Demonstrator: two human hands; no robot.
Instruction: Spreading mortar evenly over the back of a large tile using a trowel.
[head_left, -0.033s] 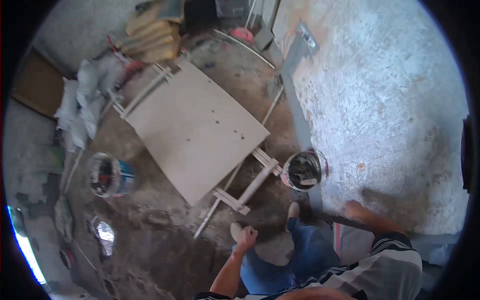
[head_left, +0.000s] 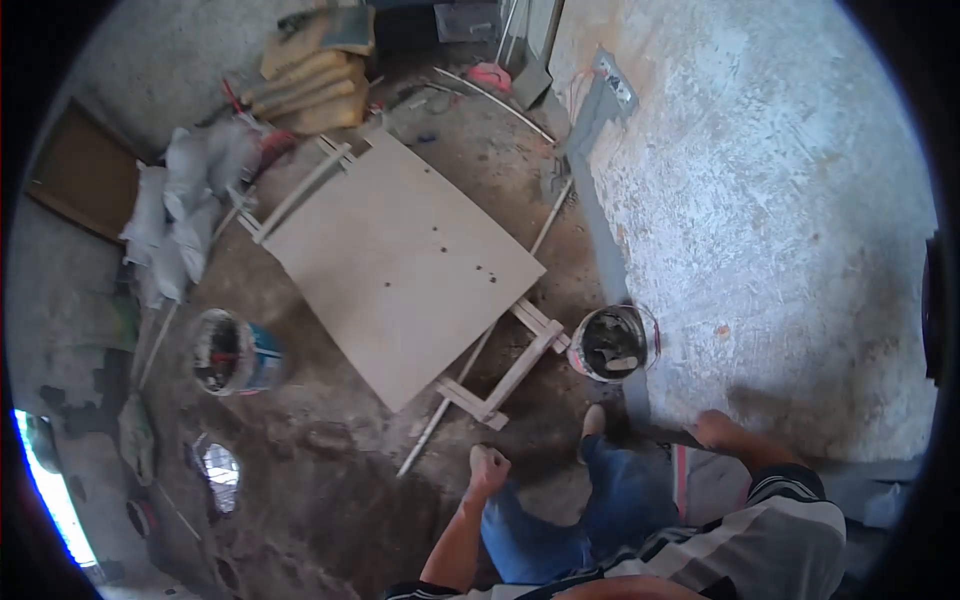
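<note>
My left hand [head_left: 488, 469] is curled into a loose fist above my left shoe, and nothing shows in it. Over on the right, my right hand [head_left: 713, 429] is also closed, low in front of the rough whitish wall, with nothing visible in its fingers. The nearest thing to it is a bucket [head_left: 655, 340] of grey mortar with a wire handle, standing at the wall's foot; neither hand touches it. A pale board [head_left: 400, 265] with several small dark holes or spots lies on a wooden frame [head_left: 522, 372] ahead of my feet.
A second bucket [head_left: 266, 358], white and blue, stands on the floor at the left. White sacks [head_left: 188, 205] lean by the far-left wall near folded yellowish padding [head_left: 320, 90]. A long pale pole [head_left: 424, 436] runs beneath the board. A puddle [head_left: 220, 470] shines at lower left.
The view has shifted slightly, so the board, sacks and left bucket appear a little farther right and lower. Both hands stay closed and have barely moved.
</note>
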